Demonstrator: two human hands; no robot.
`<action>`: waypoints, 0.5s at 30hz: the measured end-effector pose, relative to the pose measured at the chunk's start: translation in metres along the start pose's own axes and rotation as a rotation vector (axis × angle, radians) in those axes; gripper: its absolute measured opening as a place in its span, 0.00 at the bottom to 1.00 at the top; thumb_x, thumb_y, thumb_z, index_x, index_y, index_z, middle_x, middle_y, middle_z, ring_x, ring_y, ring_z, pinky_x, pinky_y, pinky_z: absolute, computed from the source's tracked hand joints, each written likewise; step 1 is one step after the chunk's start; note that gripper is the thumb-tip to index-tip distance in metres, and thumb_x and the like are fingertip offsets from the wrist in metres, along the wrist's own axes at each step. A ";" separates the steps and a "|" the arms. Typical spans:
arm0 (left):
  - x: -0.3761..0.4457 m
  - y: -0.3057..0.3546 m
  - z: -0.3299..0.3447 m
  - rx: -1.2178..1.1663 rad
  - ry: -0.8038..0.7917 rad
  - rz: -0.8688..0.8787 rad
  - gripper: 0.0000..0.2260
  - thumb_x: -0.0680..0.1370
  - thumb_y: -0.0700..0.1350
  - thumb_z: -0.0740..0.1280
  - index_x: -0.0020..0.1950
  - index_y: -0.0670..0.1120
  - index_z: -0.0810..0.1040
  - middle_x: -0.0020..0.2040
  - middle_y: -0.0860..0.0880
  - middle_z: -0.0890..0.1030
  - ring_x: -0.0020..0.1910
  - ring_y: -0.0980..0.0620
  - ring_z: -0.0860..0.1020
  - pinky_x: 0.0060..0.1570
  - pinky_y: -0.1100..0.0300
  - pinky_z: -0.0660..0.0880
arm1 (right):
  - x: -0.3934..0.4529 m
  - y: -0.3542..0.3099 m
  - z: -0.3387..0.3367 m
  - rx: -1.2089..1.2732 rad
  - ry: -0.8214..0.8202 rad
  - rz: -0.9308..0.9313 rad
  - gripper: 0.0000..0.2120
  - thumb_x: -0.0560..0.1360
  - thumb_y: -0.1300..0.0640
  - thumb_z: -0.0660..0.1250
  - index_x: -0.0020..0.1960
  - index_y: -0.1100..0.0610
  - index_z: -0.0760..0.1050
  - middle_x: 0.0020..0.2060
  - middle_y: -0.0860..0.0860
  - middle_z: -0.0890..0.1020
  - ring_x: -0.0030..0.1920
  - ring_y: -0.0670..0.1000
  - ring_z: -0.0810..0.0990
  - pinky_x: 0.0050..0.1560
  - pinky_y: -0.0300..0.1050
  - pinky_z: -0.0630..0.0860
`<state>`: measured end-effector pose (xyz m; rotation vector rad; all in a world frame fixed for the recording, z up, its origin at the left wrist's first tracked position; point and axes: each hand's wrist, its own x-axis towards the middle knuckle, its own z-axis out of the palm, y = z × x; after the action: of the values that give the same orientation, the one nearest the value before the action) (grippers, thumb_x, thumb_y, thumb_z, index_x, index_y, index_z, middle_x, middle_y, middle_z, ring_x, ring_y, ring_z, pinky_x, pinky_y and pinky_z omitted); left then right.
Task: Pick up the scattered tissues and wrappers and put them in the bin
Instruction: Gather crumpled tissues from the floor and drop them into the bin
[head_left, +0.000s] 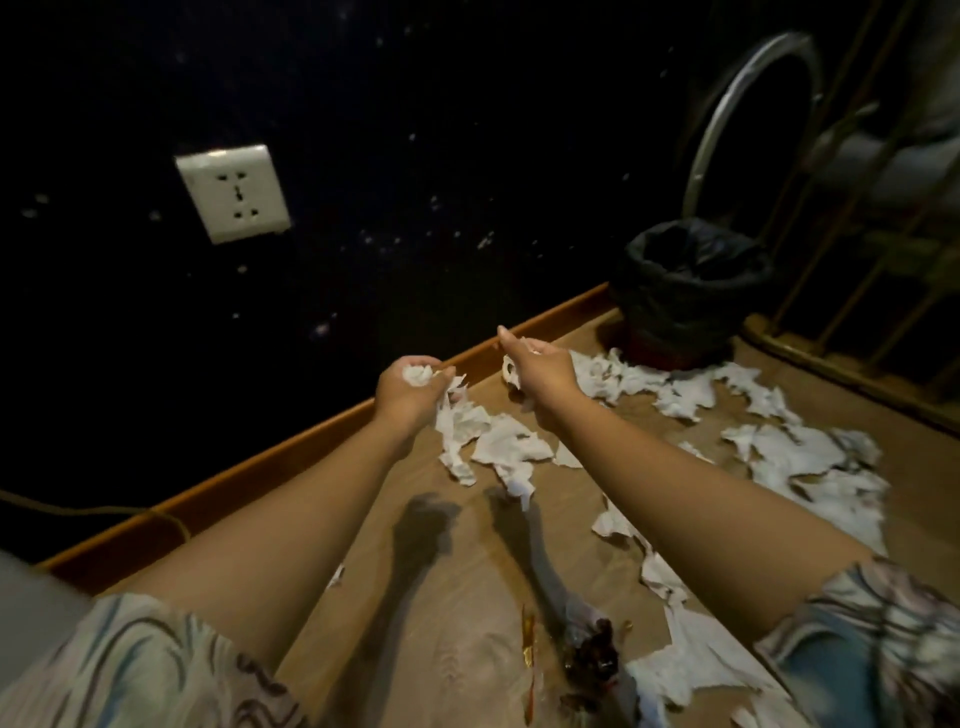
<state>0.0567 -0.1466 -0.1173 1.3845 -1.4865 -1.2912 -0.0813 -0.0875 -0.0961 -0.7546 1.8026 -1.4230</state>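
Both arms reach forward above a wooden floor (447, 597). My left hand (408, 389) grips a crumpled white tissue (420, 375), and a strip of it hangs down from the fist. My right hand (540, 366) holds another white tissue (511, 371), with the index finger stretched out. A bin (691, 291) lined with a black bag stands at the far right, beyond my right hand. Several torn white tissues (795, 452) lie scattered on the floor from the bin towards me. A dark red and gold wrapper (592, 657) lies near the bottom.
A black wall with a white socket (234, 192) runs along the left, edged by a wooden skirting board (291, 462). A yellow cable (104, 512) trails at the lower left. A metal hoop (748, 119) and wooden railings (852, 260) stand behind the bin.
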 end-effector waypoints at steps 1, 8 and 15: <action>-0.001 0.004 0.004 -0.027 -0.017 0.003 0.10 0.78 0.45 0.70 0.58 0.48 0.76 0.48 0.47 0.82 0.40 0.54 0.83 0.34 0.63 0.79 | -0.001 -0.007 -0.003 0.011 0.024 0.024 0.15 0.76 0.38 0.63 0.42 0.49 0.78 0.33 0.49 0.75 0.32 0.47 0.72 0.29 0.40 0.69; 0.006 0.027 0.027 -0.067 -0.002 0.034 0.13 0.75 0.54 0.71 0.52 0.46 0.80 0.44 0.46 0.83 0.40 0.52 0.80 0.33 0.62 0.73 | 0.017 -0.024 -0.029 0.316 0.073 0.160 0.21 0.75 0.35 0.62 0.42 0.54 0.73 0.52 0.50 0.81 0.43 0.49 0.80 0.47 0.48 0.78; 0.022 0.026 0.074 -0.147 0.011 -0.126 0.06 0.73 0.43 0.75 0.46 0.47 0.79 0.44 0.43 0.83 0.42 0.47 0.81 0.46 0.50 0.81 | 0.077 -0.003 -0.062 0.629 -0.009 0.285 0.09 0.74 0.51 0.66 0.48 0.56 0.72 0.35 0.52 0.71 0.32 0.49 0.70 0.20 0.37 0.63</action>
<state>-0.0242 -0.1560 -0.1128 1.4046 -1.2863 -1.4386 -0.1763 -0.1141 -0.0980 -0.1702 1.2700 -1.6475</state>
